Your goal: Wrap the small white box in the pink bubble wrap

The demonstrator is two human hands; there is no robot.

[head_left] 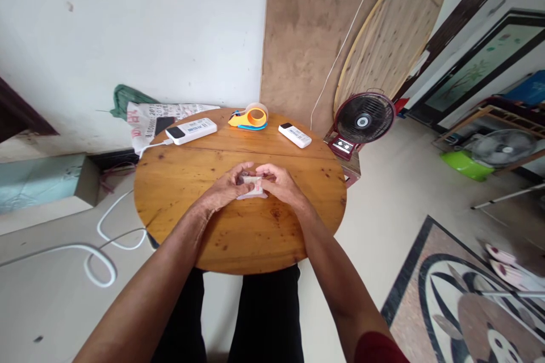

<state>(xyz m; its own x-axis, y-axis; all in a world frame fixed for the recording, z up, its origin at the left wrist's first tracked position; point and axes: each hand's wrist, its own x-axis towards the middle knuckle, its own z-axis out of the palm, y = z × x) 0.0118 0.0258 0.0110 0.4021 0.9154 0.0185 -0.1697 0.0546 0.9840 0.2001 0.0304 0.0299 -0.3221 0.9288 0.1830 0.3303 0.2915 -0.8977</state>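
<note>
Small pale packet [252, 187], on worktop [238, 238]; left fingers [244, 180] and right fingers [264, 177] clamped on its sides.

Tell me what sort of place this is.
Probably a room in a home: a round wooden table stands by the wall, with an electric fan beside it and slippers on the floor.

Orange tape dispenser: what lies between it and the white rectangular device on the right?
Only bare wooden tabletop lies between the tape dispenser and the white device, in the head view.
</note>
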